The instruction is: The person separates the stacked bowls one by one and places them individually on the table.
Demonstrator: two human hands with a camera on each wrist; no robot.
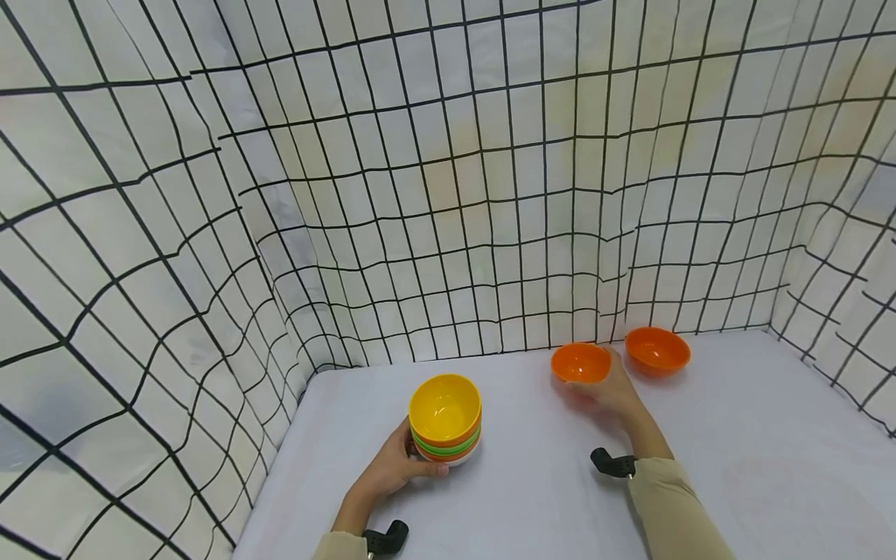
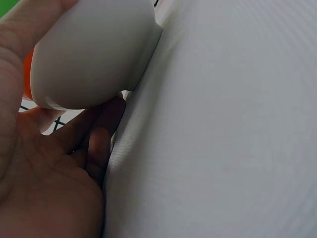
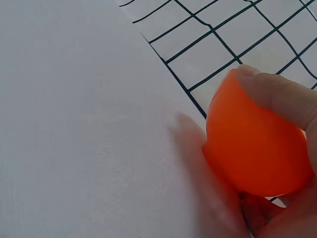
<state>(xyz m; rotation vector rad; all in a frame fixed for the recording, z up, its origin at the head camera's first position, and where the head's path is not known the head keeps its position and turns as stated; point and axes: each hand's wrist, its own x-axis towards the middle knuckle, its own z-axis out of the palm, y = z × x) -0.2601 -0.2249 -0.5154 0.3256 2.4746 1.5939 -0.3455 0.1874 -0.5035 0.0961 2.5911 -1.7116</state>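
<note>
My left hand [image 1: 400, 467] holds the side of a stack of nested bowls [image 1: 445, 412], the thumb in front and the fingers around the back. Yellow is on top, with orange and green rims under it and a white bowl [image 2: 94, 54] at the bottom. The left wrist view shows the white bowl's foot at the table surface. Farther back and to the right, my right hand [image 1: 610, 386] grips an orange bowl [image 3: 257, 139], its thumb [image 3: 272, 89] at the rim. Whether that bowl touches the table is hard to tell.
Another orange bowl [image 1: 656, 351] stands at the back, just right of my right hand. White walls [image 1: 448, 194] with a dark grid enclose the white table [image 1: 518, 482] at the back and sides.
</note>
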